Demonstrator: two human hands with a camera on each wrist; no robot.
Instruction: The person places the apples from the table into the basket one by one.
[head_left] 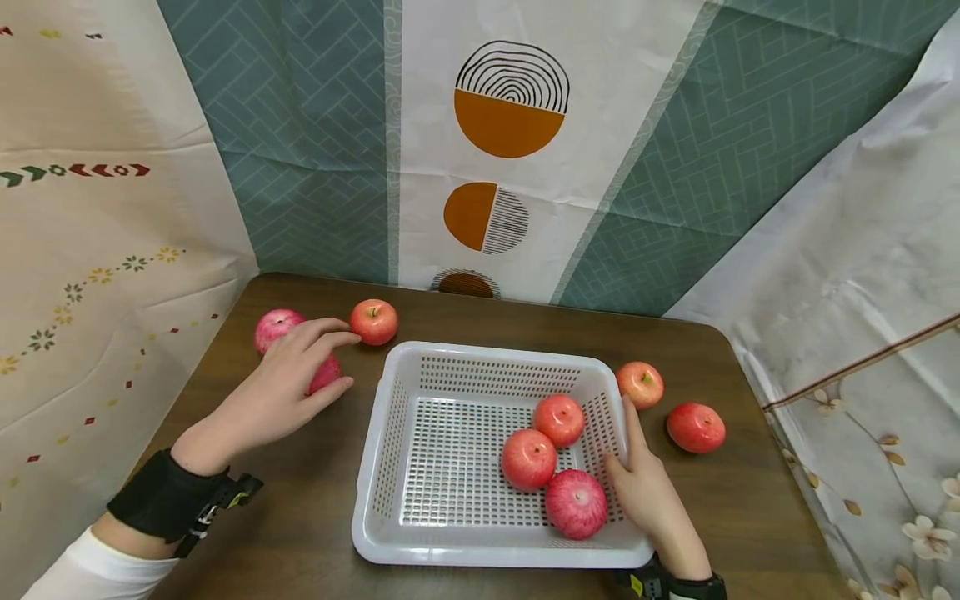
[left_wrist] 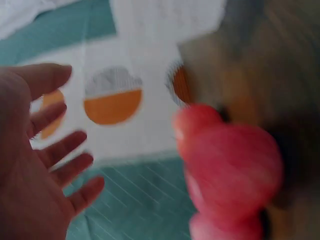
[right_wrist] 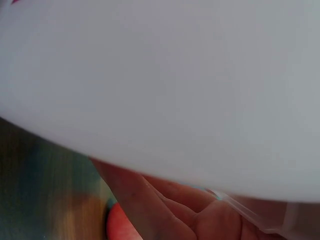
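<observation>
My left hand (head_left: 288, 383) hovers with loosely spread fingers over a dark pink apple (head_left: 324, 373), partly hiding it. In the left wrist view its palm faces that apple (left_wrist: 237, 170), with a gap between them. Another pink apple (head_left: 276, 327) lies just behind the hand, and a red apple (head_left: 373, 322) sits near the fingertips. My right hand (head_left: 651, 496) grips the right rim of a white plastic basket (head_left: 495, 557), thumb inside and fingers along the outside. Inside the basket's right half are two red apples (head_left: 529, 459) and a streaked pink apple (head_left: 576, 504).
Right of the basket, a lighter red apple (head_left: 640, 384) lies close to the rim and a darker red apple (head_left: 696, 427) farther out. The brown table (head_left: 300, 517) ends at patterned cloth (head_left: 315, 167) behind and on both sides.
</observation>
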